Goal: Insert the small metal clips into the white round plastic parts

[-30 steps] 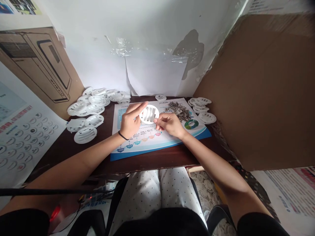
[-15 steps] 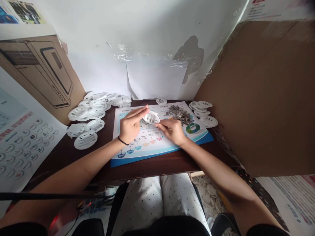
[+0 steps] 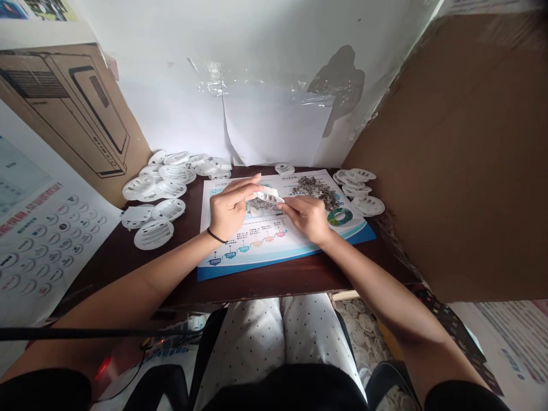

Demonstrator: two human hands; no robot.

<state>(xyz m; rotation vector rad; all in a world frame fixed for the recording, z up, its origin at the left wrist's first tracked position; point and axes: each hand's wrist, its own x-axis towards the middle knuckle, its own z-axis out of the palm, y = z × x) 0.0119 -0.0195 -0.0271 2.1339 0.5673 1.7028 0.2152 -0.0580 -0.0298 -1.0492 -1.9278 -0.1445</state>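
Evidently the right hand (image 3: 306,217) pinches a tilted, round white plastic disc (image 3: 270,196); the left hand (image 3: 226,208) touches its opposite edge, gripping or not I can't tell. Beneath, small grey metallic pieces (image 3: 317,191) lie on a blue-and-white paper sheet (image 3: 240,264).

two hands (image 3: 228,212), one wristband (image 3: 217,236), two cardboard panels (image 3: 462,165), over a dozen white discs (image 3: 154,234)

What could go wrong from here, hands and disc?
1. Slip: the right hand seems to pinch the tilted disc only at its edge; whether the left hand grips too, I can't tell. It might drop.
2. Scatter: the loose metal pile is close to the right hand's knuckles; a brush could spread it.
3. Slide: the left discs overlap loosely; a bump might shift them.
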